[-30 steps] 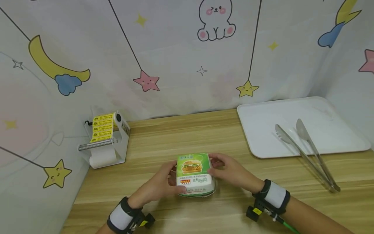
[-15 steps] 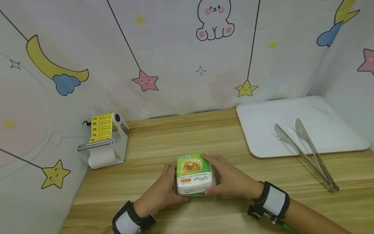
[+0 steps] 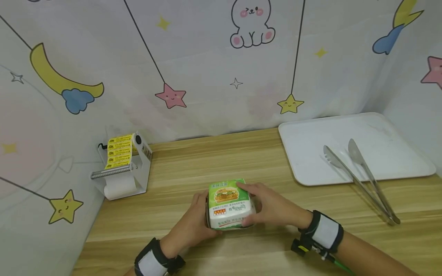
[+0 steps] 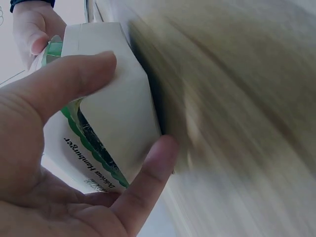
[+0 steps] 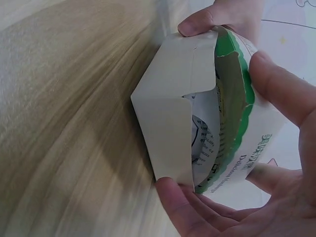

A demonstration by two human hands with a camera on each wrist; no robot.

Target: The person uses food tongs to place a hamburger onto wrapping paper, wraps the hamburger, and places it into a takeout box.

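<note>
A small hamburger box, green and white with a burger picture on its lid, stands on the wooden table between both hands. My left hand holds its left side; in the left wrist view the thumb lies along the white base wall and a fingertip touches the lower edge. On the other side my right hand grips the box, one fingertip on the lid's far right corner and the thumb near the front right corner. In the right wrist view the lid gapes from the base, showing printed wrapping paper inside.
At the left stands a white label dispenser with a roll of yellow labels. A white tray lies at the back right, with metal tongs resting across its front edge. A patterned cloth wall borders the table.
My right thumb has moved from the lid's right edge to the front right corner, and that hand's fingertip onto the lid's top. My left thumb has slid lower at the front. The box stays in place.
</note>
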